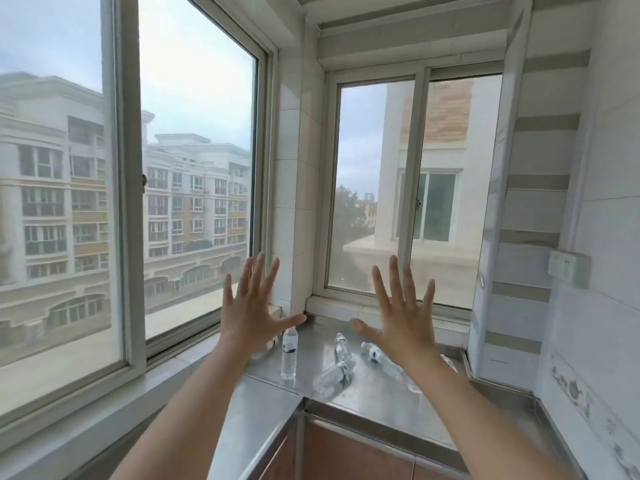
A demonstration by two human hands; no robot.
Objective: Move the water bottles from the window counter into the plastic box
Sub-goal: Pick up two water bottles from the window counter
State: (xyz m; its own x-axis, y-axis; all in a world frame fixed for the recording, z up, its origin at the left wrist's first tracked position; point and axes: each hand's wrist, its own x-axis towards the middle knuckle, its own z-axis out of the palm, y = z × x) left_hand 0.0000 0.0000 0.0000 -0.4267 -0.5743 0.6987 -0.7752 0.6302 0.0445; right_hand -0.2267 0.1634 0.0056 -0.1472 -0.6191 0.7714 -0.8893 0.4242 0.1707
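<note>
Several clear water bottles sit on the steel window counter (374,393) in the corner. One bottle (289,353) stands upright. Others lie on their sides: one (333,375) near the front, one (341,346) behind it, one (382,358) to the right. Another lying bottle (266,348) is partly hidden behind my left wrist. My left hand (251,306) and my right hand (401,317) are raised above the counter, palms forward, fingers spread, holding nothing. No plastic box is in view.
A large window (187,188) runs along the left and a smaller one (401,188) faces me. Tiled walls close the corner and the right side, with a wall socket (568,268). Wooden cabinet fronts (346,455) lie below the counter.
</note>
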